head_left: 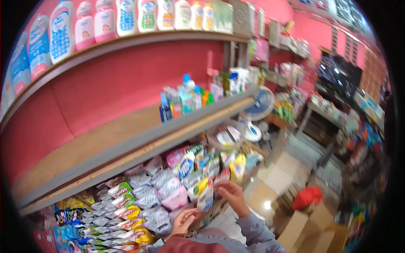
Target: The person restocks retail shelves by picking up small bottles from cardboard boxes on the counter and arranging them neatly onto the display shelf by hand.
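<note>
Both of my hands are over the front edge of a low shelf packed with pouches. My left hand (184,221) is palm up with loosely bent fingers, near purple-grey pouches (158,220); I see nothing in it. To its right, my right hand (232,196) has its fingers partly stretched, thumb apart, and looks empty. Nearest to its fingertips is a white, yellow and red pouch (202,189); whether they touch cannot be made out. A pink-and-white pouch (173,194) lies among others left of it. Slight blur hides finger detail.
Above is a wooden shelf (105,130) with small bottles (185,99) at its right end. Lotion bottles (126,17) line the top shelf. A fan (259,105) stands beyond a round basket (225,135). Cardboard boxes (293,230) and a red bag (307,198) are on the right floor.
</note>
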### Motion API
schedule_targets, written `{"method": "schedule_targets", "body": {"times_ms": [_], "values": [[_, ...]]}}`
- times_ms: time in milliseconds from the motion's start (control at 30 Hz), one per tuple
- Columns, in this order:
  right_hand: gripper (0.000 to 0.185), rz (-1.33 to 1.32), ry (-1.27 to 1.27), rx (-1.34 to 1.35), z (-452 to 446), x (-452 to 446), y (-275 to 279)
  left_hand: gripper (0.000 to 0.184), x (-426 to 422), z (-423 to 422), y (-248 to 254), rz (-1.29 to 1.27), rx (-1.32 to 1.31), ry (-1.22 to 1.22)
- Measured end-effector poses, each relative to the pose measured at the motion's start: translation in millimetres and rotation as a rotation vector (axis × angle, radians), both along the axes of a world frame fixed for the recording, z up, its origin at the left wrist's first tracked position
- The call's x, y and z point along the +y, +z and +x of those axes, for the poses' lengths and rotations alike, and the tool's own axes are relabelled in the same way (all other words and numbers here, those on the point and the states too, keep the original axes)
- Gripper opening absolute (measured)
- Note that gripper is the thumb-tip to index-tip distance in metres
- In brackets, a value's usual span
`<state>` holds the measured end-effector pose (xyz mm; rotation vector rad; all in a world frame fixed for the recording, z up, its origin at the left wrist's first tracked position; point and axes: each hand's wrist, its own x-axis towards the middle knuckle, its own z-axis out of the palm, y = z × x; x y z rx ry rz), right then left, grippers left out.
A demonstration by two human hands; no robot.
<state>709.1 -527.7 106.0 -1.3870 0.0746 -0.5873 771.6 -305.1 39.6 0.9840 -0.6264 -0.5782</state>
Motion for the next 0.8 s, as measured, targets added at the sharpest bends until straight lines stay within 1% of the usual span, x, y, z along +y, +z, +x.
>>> {"method": "schedule_targets", "body": {"times_ms": [33,67,167,233,267,333,433,467,533,567,700,767,800], "values": [[0.02,0.076,-0.022,0.067,-25,32,-26,0.025,19,-7,1,-0.042,0.03,-0.08],[0.02,-0.011,-0.059,0.149,-51,60,-51,0.024,41,-14,-4,-0.003,0.033,-0.107],[0.019,-0.043,-0.23,0.245,-129,140,-82,0.023,94,-41,-18,0.042,0.077,-0.174],[0.019,0.083,-0.357,0.269,-177,191,-78,0.023,119,-61,-20,0.082,0.051,-0.285],[0.019,0.127,-0.419,0.259,-200,213,-77,0.021,128,-74,-17,0.081,0.087,-0.358],[0.019,0.196,-0.561,0.21,-241,255,-76,0.02,145,-98,-7,0.098,0.04,-0.523],[0.019,0.182,-0.814,0.224,-299,318,-64,0.016,166,-135,5,0.102,-0.067,-0.766],[0.019,0.228,-0.872,0.204,-315,340,-57,0.015,172,-146,6,0.09,-0.111,-0.838],[0.019,0.191,-0.989,0.201,-344,379,-62,0.013,184,-172,4,0.074,-0.156,-0.945],[0.019,0.17,-1.037,0.206,-358,399,-67,0.013,190,-185,4,0.079,-0.163,-0.979],[0.018,0.269,-1.152,0.251,-400,474,-93,0.012,224,-247,-2,0.08,-0.112,-1.104],[0.017,0.344,-1.178,0.251,-421,506,-103,0.012,243,-274,-7,0.078,-0.168,-1.201],[0.017,0.306,-1.203,0.295,-432,520,-108,0.012,252,-288,-5,0.076,-0.198,-1.246]]}}
